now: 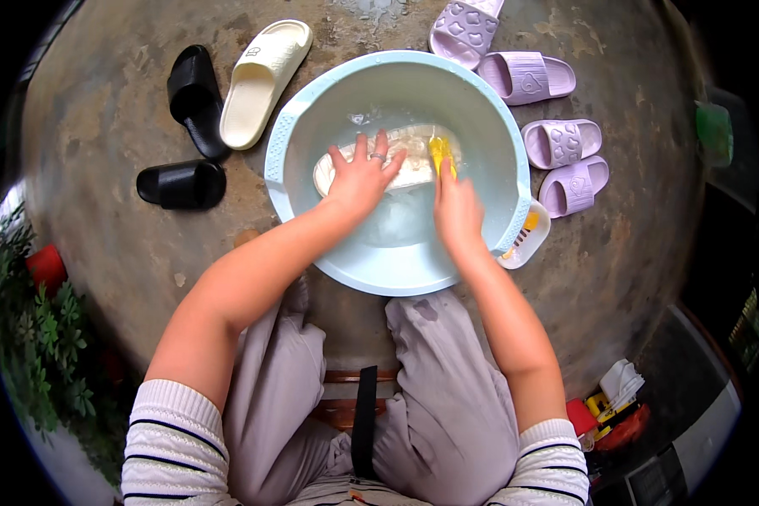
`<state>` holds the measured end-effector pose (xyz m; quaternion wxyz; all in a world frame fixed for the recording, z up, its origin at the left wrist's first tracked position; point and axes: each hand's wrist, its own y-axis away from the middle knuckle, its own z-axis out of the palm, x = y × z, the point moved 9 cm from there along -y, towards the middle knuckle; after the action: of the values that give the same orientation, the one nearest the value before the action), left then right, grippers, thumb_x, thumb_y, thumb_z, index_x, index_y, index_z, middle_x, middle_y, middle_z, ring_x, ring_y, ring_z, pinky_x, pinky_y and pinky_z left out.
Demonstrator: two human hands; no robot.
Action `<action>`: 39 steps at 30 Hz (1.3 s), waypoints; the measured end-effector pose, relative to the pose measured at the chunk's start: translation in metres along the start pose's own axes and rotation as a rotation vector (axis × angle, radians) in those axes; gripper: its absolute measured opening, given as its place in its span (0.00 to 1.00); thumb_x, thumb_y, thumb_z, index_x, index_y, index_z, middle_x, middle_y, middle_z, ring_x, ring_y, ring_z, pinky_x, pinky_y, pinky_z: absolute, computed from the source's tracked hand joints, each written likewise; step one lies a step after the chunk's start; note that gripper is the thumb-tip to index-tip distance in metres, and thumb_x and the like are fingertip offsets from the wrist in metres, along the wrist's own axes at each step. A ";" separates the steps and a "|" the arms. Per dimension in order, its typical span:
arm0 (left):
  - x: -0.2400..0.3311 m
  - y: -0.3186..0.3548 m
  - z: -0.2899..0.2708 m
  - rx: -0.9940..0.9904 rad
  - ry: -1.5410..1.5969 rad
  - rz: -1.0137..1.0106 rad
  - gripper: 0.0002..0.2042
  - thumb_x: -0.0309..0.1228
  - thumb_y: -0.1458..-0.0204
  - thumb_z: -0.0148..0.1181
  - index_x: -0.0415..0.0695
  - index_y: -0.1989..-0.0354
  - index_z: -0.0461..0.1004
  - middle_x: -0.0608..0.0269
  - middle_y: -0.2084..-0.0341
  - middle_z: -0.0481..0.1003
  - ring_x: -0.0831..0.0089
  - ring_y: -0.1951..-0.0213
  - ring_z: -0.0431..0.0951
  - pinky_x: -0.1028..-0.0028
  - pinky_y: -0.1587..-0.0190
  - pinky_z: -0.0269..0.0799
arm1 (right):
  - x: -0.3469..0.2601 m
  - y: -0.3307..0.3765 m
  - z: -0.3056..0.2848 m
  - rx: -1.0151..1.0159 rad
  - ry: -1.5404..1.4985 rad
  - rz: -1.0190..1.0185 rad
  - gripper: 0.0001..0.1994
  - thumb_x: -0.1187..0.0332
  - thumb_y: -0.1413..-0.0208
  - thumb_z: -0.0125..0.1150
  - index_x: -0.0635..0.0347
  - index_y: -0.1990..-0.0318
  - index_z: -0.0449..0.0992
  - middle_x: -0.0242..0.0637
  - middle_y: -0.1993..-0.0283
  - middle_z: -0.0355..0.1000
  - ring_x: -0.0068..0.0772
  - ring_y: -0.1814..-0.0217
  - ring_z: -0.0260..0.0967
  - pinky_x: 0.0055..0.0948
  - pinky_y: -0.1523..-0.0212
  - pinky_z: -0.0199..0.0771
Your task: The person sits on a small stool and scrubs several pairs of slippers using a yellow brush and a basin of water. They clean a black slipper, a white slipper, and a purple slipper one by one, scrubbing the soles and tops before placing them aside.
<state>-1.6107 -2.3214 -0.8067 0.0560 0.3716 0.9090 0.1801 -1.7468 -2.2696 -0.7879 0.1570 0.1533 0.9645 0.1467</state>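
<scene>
head camera: two black open-toed slides [181, 185] and one cream slide [257, 84] lie left of a round pale-blue plastic basin [396, 277], where the left hand [360, 180], fingers spread, rests on an off-white slipper [412, 160] in cloudy water [396, 221] and the right hand [460, 204] grasps a yellow plastic brush [440, 153] at the slipper's right end, near four patterned lilac slides [562, 144].

Worn concrete floor [641, 244], mottled brown and grey, in soft, even light.
At its left edge, leafy green plants [59, 337] beside a red pot [47, 268]; toward its far edge, a wet patch [378, 8]; along its right edge, dark shapes [717, 261], perhaps furniture.
</scene>
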 end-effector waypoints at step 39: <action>-0.020 -0.010 0.018 0.051 0.044 -0.023 0.29 0.33 0.49 0.60 0.46 0.36 0.64 0.52 0.30 0.56 0.50 0.34 0.63 0.31 0.49 0.66 | -0.054 0.009 0.005 0.036 0.048 -0.249 0.23 0.73 0.41 0.53 0.58 0.37 0.68 0.54 0.68 0.72 0.52 0.76 0.74 0.42 0.75 0.77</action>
<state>-1.5985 -2.3368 -0.8275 0.0284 0.3582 0.9186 0.1643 -1.6938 -2.2792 -0.7753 0.1480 0.0317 0.9821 0.1125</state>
